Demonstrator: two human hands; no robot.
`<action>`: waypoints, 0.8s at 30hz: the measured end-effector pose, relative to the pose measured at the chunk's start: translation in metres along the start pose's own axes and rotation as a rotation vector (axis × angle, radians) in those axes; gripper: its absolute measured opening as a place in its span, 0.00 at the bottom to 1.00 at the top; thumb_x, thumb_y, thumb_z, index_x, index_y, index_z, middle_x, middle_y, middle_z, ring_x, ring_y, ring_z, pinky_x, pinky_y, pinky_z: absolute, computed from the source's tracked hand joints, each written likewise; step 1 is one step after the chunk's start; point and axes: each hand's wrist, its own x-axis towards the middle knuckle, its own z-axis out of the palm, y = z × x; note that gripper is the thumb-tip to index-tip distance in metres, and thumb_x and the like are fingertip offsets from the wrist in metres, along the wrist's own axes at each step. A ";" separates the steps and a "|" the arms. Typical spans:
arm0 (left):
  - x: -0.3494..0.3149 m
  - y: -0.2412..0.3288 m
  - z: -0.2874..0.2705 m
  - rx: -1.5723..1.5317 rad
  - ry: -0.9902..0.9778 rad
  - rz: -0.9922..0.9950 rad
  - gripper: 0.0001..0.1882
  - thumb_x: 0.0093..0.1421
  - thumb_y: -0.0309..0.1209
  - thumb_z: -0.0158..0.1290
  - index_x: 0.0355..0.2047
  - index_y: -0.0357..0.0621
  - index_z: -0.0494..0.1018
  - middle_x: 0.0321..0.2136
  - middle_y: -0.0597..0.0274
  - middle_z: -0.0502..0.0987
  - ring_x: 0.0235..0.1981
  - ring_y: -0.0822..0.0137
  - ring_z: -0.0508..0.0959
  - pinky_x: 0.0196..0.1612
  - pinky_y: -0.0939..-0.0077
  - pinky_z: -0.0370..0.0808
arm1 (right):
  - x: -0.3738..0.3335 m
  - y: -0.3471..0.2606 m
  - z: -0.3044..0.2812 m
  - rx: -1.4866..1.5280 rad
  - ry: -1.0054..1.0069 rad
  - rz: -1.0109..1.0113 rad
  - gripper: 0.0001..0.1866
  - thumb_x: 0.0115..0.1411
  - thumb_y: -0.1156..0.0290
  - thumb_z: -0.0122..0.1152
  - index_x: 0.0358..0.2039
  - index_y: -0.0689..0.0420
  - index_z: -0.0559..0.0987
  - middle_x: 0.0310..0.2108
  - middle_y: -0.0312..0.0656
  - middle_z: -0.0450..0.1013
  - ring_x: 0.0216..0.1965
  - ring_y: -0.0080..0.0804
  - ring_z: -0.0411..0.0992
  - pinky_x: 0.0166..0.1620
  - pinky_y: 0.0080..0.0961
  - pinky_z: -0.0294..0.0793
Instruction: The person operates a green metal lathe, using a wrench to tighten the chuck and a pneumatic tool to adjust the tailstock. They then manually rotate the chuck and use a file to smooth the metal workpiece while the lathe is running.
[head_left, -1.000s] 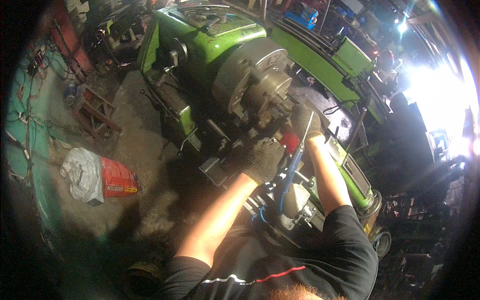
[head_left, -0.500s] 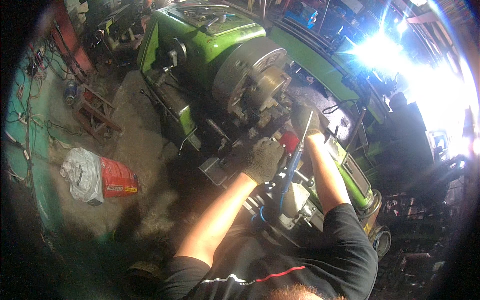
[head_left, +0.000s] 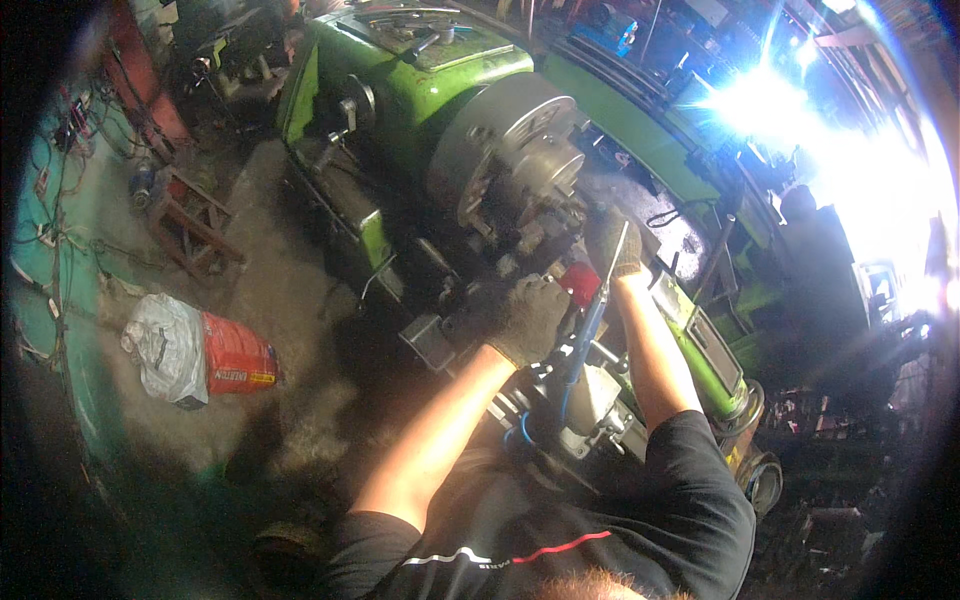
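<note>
I stand over a green lathe (head_left: 430, 90) with a large grey chuck (head_left: 515, 150). My left hand (head_left: 530, 315), in a dark work glove, rests closed on the carriage just below the chuck, beside a red part (head_left: 580, 282). My right hand (head_left: 612, 240), also gloved, is closed on the top of a long thin lever (head_left: 590, 320) that runs down toward the blue and grey tool post parts (head_left: 580, 400). What lies under the left palm is hidden.
A red and white sack (head_left: 195, 350) lies on the dirty floor at left. A rusty metal stand (head_left: 190, 215) is behind it. Another person (head_left: 830, 300) stands at right, next to bright welding glare (head_left: 790, 110).
Both hands stay in place on the lathe. The welding glare at the upper right has flared and shifted leftward.
</note>
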 end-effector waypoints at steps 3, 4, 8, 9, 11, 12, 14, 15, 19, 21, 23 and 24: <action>0.000 -0.002 0.001 -0.007 0.056 0.028 0.10 0.67 0.37 0.57 0.38 0.45 0.80 0.39 0.50 0.82 0.47 0.44 0.81 0.59 0.46 0.75 | 0.000 -0.002 0.000 -0.045 -0.042 -0.008 0.13 0.68 0.62 0.67 0.43 0.56 0.91 0.34 0.58 0.86 0.41 0.61 0.87 0.45 0.54 0.86; 0.000 -0.001 0.003 -0.025 0.068 0.027 0.09 0.65 0.36 0.58 0.37 0.44 0.79 0.38 0.49 0.81 0.46 0.44 0.82 0.58 0.46 0.76 | 0.000 0.001 -0.002 -0.089 -0.077 0.000 0.13 0.68 0.62 0.66 0.43 0.56 0.91 0.34 0.58 0.86 0.41 0.60 0.87 0.45 0.54 0.86; 0.002 0.001 -0.004 -0.031 -0.015 -0.011 0.08 0.62 0.35 0.59 0.37 0.44 0.79 0.37 0.49 0.82 0.45 0.42 0.82 0.59 0.47 0.75 | -0.007 0.001 -0.005 0.006 -0.097 -0.036 0.12 0.67 0.62 0.68 0.40 0.55 0.91 0.33 0.58 0.85 0.40 0.61 0.87 0.43 0.54 0.86; 0.002 -0.002 -0.001 -0.016 -0.022 -0.017 0.10 0.63 0.36 0.58 0.38 0.44 0.80 0.38 0.48 0.82 0.46 0.42 0.82 0.61 0.47 0.74 | -0.014 -0.017 -0.026 -0.013 -0.128 -0.074 0.12 0.66 0.62 0.68 0.43 0.54 0.91 0.35 0.57 0.86 0.40 0.61 0.87 0.43 0.55 0.86; -0.001 -0.003 0.003 0.012 0.030 0.023 0.11 0.67 0.39 0.57 0.39 0.45 0.81 0.39 0.49 0.82 0.47 0.45 0.82 0.61 0.45 0.74 | -0.019 -0.015 -0.019 -0.034 -0.158 -0.051 0.14 0.66 0.63 0.68 0.48 0.52 0.90 0.37 0.57 0.87 0.40 0.61 0.87 0.43 0.55 0.86; -0.001 -0.001 0.004 0.019 0.053 0.046 0.13 0.70 0.40 0.56 0.40 0.45 0.81 0.39 0.50 0.83 0.47 0.46 0.82 0.61 0.44 0.74 | -0.022 -0.012 -0.017 -0.048 -0.176 -0.031 0.16 0.66 0.63 0.68 0.51 0.51 0.90 0.37 0.56 0.87 0.40 0.60 0.87 0.43 0.55 0.86; 0.000 0.001 0.002 0.032 -0.021 0.027 0.13 0.70 0.40 0.56 0.40 0.45 0.82 0.40 0.50 0.83 0.48 0.46 0.82 0.61 0.44 0.74 | -0.024 -0.008 -0.015 -0.041 -0.226 -0.066 0.18 0.65 0.63 0.68 0.55 0.48 0.89 0.38 0.56 0.87 0.40 0.60 0.87 0.43 0.55 0.87; 0.000 0.001 0.000 0.041 -0.059 0.017 0.13 0.70 0.41 0.56 0.40 0.45 0.82 0.40 0.50 0.83 0.48 0.47 0.82 0.62 0.45 0.74 | -0.024 -0.007 -0.014 -0.034 -0.250 -0.085 0.19 0.65 0.63 0.68 0.56 0.47 0.88 0.39 0.56 0.87 0.40 0.60 0.87 0.43 0.55 0.87; 0.000 -0.001 -0.001 0.014 -0.037 0.007 0.13 0.68 0.40 0.57 0.40 0.44 0.81 0.40 0.49 0.83 0.48 0.45 0.82 0.60 0.45 0.74 | -0.019 -0.007 -0.005 -0.030 -0.208 -0.142 0.18 0.66 0.64 0.65 0.56 0.45 0.88 0.37 0.57 0.87 0.40 0.61 0.87 0.41 0.56 0.87; 0.003 -0.001 -0.007 -0.017 -0.042 0.000 0.11 0.65 0.38 0.58 0.39 0.44 0.80 0.39 0.48 0.82 0.46 0.43 0.81 0.59 0.46 0.75 | -0.016 -0.011 -0.002 -0.062 -0.178 -0.127 0.15 0.66 0.65 0.64 0.52 0.48 0.88 0.37 0.56 0.87 0.40 0.60 0.87 0.40 0.56 0.87; 0.000 0.005 -0.005 -0.001 0.013 0.019 0.10 0.65 0.37 0.58 0.38 0.44 0.80 0.38 0.48 0.82 0.46 0.43 0.82 0.58 0.46 0.75 | -0.026 -0.011 -0.004 -0.065 -0.171 -0.118 0.15 0.66 0.65 0.64 0.51 0.49 0.88 0.36 0.55 0.86 0.39 0.59 0.87 0.39 0.56 0.87; -0.003 0.007 -0.003 0.004 0.041 0.024 0.10 0.66 0.37 0.58 0.37 0.44 0.80 0.38 0.48 0.82 0.45 0.43 0.82 0.58 0.46 0.75 | -0.032 -0.012 -0.005 -0.059 -0.172 -0.122 0.14 0.66 0.64 0.64 0.51 0.49 0.88 0.35 0.55 0.86 0.39 0.59 0.87 0.39 0.55 0.86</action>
